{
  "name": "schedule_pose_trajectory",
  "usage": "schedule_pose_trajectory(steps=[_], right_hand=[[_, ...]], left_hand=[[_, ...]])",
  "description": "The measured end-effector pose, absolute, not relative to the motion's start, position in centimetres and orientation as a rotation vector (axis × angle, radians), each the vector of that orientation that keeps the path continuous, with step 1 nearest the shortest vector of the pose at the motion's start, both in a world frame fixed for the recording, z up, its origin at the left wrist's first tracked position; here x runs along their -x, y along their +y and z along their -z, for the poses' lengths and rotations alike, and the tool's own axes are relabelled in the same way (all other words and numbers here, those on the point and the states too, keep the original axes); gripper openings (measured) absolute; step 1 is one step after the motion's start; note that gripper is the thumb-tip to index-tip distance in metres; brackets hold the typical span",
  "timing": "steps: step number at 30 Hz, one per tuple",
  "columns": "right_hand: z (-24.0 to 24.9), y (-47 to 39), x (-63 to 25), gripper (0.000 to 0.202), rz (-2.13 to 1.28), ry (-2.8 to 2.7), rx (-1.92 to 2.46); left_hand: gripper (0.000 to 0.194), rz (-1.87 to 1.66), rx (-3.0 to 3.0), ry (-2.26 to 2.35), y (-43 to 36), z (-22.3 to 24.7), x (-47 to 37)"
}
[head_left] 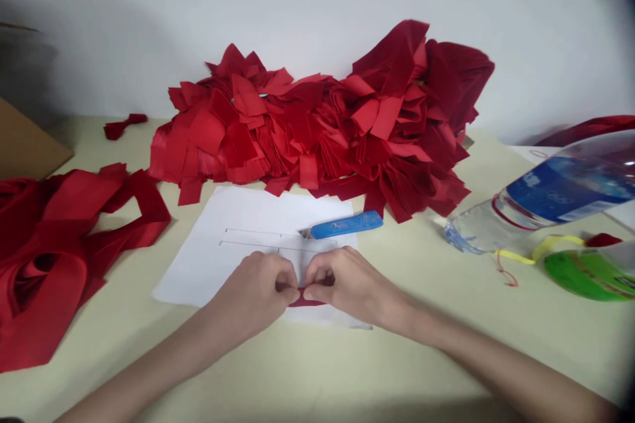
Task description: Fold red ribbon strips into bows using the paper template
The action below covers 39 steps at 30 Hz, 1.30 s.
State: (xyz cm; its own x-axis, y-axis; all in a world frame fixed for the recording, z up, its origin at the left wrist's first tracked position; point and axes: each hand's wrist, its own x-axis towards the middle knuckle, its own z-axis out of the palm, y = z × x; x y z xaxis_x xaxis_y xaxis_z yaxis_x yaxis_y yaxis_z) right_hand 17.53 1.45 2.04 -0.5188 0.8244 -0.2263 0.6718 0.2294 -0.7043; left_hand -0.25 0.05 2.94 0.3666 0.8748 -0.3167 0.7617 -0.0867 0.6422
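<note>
A dark red ribbon piece [306, 302] lies low over a white sheet of paper [198, 271], partly covered by my fingers. My left hand [262, 281] pinches it from the left, thumb against fingers. From the right, my right hand [342, 281] pinches the same piece, its fingertips close to those of the left. Ruled black lines with small tick marks run across the paper. Just beyond my hands rests a blue utility knife [347, 225], its blade pointing left over the lines.
A big heap of cut red ribbon pieces [307, 125] spreads along the wall. Loops of long red ribbon [64, 231] lie at left, near a cardboard box [30, 142]. A small red bow [124, 125] sits behind. At right are a tilted water bottle [546, 192] and a green-labelled object [585, 271].
</note>
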Motion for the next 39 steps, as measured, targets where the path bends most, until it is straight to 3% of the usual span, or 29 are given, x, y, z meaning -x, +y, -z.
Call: schedule_pose_trajectory(steps=[6, 14, 21, 24, 30, 34, 39], right_hand=[[-2.5, 2.7, -17.3, 0.005, -1.225, -2.4, 1.383], [-3.2, 3.8, -16.9, 0.013, -1.37, -2.491, 1.288], [-2.1, -0.5, -17.3, 0.011, -0.644, -2.526, 1.343], [-1.2, -1.5, -17.5, 0.018, -0.398, -2.629, 1.161], [-0.2, -1.6, -18.7, 0.019, -0.014, -2.8, 0.756], [-0.6, -1.7, -19.3, 0.017, 0.154, -2.881, 0.545], [-1.6, -1.4, -19.2, 0.016, 0.12, -2.955, 0.605]], left_hand=[[0.01, 0.098, -1.761, 1.37, 2.6, -3.9, -0.2], [0.024, 0.305, -1.821, 1.347, 5.6, -4.8, -1.9], [0.021, 0.025, -2.029, 1.334, 1.3, -3.9, -0.2], [0.023, -0.262, -2.249, 1.274, -0.6, -2.6, 0.8], [0.023, -0.416, -2.785, 0.96, -2.6, -0.2, 2.3], [0.024, -0.536, -2.952, 0.821, -3.2, 0.4, 2.9], [0.022, -0.375, -2.924, 0.929, -3.4, -0.4, 2.4]])
